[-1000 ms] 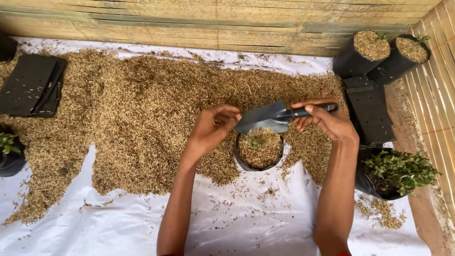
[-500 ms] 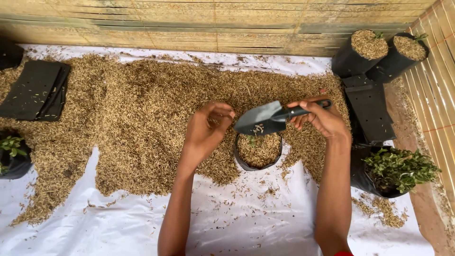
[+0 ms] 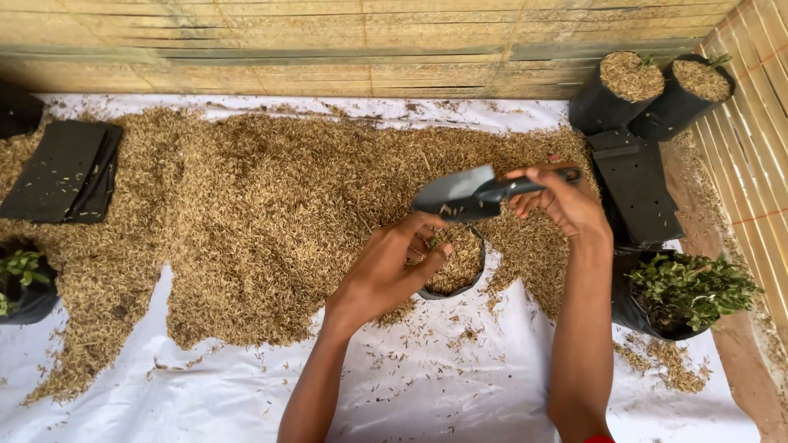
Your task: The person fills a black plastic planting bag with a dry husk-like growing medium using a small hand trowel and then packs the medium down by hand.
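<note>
Nearest the wearer, two bare forearms rise from the near edge of the white plastic sheet [image 3: 460, 394]; the left hand [image 3: 392, 271] rests on the near-left rim of a small black grow bag [image 3: 460, 267], its fingers curled and pressed down onto the husk filling inside; the bag sits at the near fringe of the rice-husk heap [image 3: 271, 221], right of the sheet's middle; just above it the right hand [image 3: 562, 201] closes its fingers around the black handle of a grey scoop [image 3: 464, 194], whose blade tilts down towards the bag's mouth, a few husk grains clinging to it; at the near-right of the sheet stands a black bag with a leafy green seedling [image 3: 694, 287], loose husk scattered beside it; at the left edge another seedling bag [image 3: 20, 283] shows partly; farther, flat empty bags [image 3: 640, 193] lie stacked right of the heap, and a second flat stack [image 3: 70, 172] lies at the far left; at the far-right corner two filled bags [image 3: 648, 94] lean against the bamboo wall [image 3: 369, 41].
</note>
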